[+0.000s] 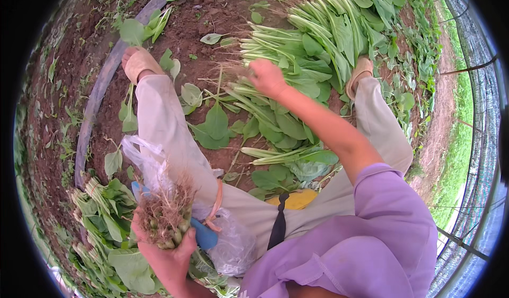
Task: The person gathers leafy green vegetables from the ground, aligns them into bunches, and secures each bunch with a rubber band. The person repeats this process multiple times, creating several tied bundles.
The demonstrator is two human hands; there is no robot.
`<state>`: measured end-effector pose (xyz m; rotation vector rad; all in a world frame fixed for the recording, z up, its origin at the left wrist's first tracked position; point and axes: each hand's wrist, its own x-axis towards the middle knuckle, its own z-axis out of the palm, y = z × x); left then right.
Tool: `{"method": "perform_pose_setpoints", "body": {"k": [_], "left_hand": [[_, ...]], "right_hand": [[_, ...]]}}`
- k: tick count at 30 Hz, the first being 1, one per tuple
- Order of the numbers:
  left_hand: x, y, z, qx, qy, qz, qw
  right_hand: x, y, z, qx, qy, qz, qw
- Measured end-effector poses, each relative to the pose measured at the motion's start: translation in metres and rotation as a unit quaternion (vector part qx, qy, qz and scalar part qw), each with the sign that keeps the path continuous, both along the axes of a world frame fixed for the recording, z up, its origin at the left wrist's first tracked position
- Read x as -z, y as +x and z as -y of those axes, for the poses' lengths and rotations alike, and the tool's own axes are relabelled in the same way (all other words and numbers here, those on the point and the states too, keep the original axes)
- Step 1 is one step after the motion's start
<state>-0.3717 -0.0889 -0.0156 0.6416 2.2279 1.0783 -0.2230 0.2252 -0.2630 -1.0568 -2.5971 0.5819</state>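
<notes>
My left hand (171, 250) is closed round a bunch of leafy greens, whose brown hairy roots (169, 206) point up at the lower left. My right hand (267, 77), slightly blurred, is at the root ends of a long pile of leafy greens (294, 55) on the soil; whether it grips a stem cannot be told. The pile's pale green stalks lie towards the left and its leaves towards the right. Single plants (216, 127) lie loose between my legs. A clear plastic bag (232, 242) and a blue object (204, 234) are at my left thigh, with an orange tie (216, 204).
Tied bunches of greens (99, 206) lie at the lower left. A grey hose or pipe (99, 87) curves along the left side. My feet stand either side of the pile. A yellow object (296, 199) shows beneath me. Netting (483, 99) stands at the right.
</notes>
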Motion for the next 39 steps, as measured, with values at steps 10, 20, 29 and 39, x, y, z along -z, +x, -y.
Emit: {"method": "perform_pose_setpoints", "body": {"k": [10, 20, 29, 39], "left_hand": [[0.004, -0.005, 0.003, 0.013, 0.007, 0.002, 1.000], [-0.001, -0.001, -0.006, -0.003, 0.007, 0.040, 0.999], [0.004, -0.001, -0.007, 0.013, 0.021, 0.011, 1.000], [0.002, 0.000, -0.016, 0.033, 0.006, -0.006, 0.999]], "right_hand": [[-0.006, -0.016, -0.019, 0.008, 0.003, 0.237, 0.971], [-0.012, -0.028, -0.010, -0.029, -0.089, 0.229, 0.969], [-0.002, -0.029, -0.004, -0.009, -0.067, 0.234, 0.970], [0.009, -0.030, 0.009, -0.001, -0.002, 0.179, 0.984]]}}
